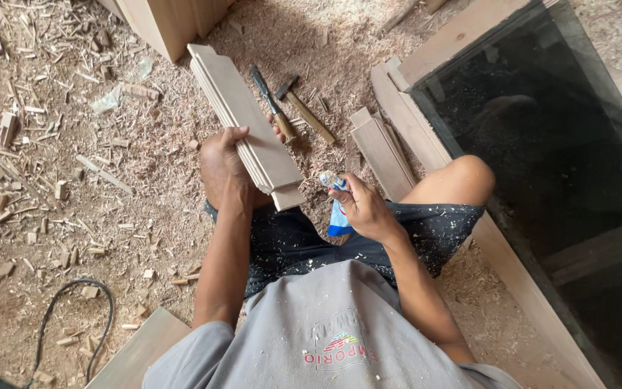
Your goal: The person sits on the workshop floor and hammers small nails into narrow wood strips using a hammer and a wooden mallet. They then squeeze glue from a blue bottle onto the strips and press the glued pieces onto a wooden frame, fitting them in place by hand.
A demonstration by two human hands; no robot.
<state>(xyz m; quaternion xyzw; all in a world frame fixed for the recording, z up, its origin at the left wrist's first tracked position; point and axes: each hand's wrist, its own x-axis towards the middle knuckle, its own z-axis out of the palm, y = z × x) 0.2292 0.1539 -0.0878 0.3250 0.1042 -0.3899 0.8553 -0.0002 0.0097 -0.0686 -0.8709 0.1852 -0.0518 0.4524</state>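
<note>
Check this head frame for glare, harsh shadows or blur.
Head view: soft, even daylight and no harsh shadows; the dark glass pane carries dim reflections without glare; the left hand, grooved wooden piece and right hand holding a blue-and-white tube look sharp.

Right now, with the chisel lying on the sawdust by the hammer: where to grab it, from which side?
Take the chisel by its wooden handle, the near end by the left hand, coming from above. It lies flat, blade pointing away, so the handle is the thick blunt part. The hammer lies close on its right and the grooved board on its left, so a top-down pinch looks safest.
</note>
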